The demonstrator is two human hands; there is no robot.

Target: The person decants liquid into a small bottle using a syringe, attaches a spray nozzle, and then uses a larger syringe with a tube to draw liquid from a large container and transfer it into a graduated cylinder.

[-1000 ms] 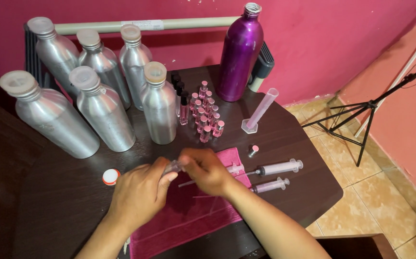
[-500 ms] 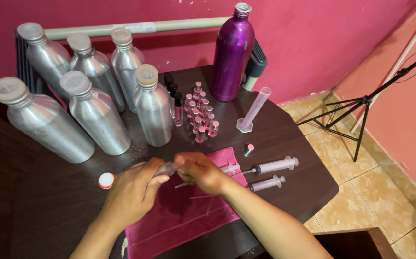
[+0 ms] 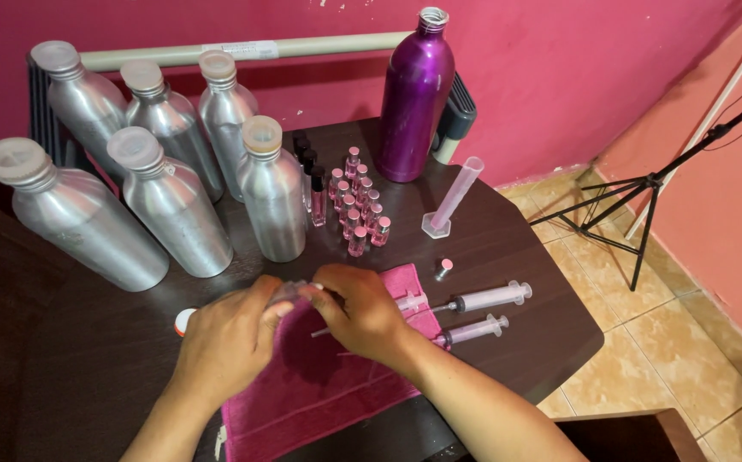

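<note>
Dark desk (image 3: pixel 508 248) against a pink wall (image 3: pixel 559 68); tiled floor (image 3: pixel 687 325) at right. Over a pink towel (image 3: pixel 328 385), left hand (image 3: pixel 230 338) and right hand (image 3: pixel 362 312) together grip a small vial (image 3: pixel 289 291).

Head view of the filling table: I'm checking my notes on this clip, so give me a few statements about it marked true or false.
1. Both hands meet over the pink cloth. True: the left hand and right hand come together on a small clear item, too hidden to identify.
2. The purple bottle lies on its side. False: it stands upright at the back.
3. Two syringes lie to the right of the hands. True.
4. There are three silver bottles. False: six stand there.
5. The measuring cylinder is in the right hand. False: it stands alone beside the small vials.
</note>
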